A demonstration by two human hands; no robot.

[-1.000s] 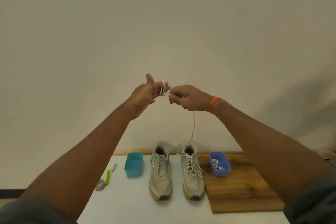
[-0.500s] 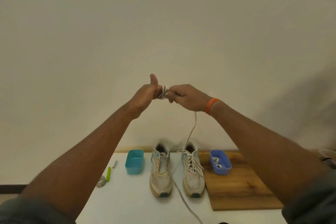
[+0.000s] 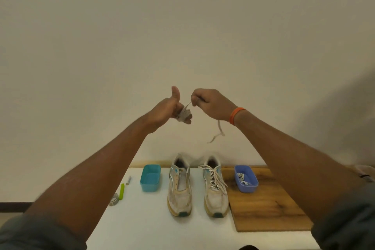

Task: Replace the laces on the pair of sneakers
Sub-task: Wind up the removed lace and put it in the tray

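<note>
Head view, hands: both arms are raised in front of the pale wall, well above the table.
Left hand (image 3: 168,107): thumb points up, fingers stretched forward with the removed lace (image 3: 183,114) wound round them in a bundle.
Right hand (image 3: 211,104): fingers curled, pinching the same lace just right of the bundle; a short taut stretch runs between the two hands.
Lace tail: it drops below the right wrist, beside an orange wristband (image 3: 235,114), and its loose end curls in the air above the shoes.
Left sneaker (image 3: 179,189): stands on the white table (image 3: 142,225), toe towards the near edge, its eyelets bare.
Right sneaker (image 3: 215,189): just beside it on the right, laced, with its lace ends spread loose.
Teal tub (image 3: 150,177): left of the left sneaker, close by.
Blue tub (image 3: 246,178): right of the laced sneaker, on a wooden board (image 3: 267,209), with white laces lying in it.
Far left of table: a green marker (image 3: 121,191), a small grey pen-like thing (image 3: 128,180) and a tape roll (image 3: 114,202) lie near each other.
</note>
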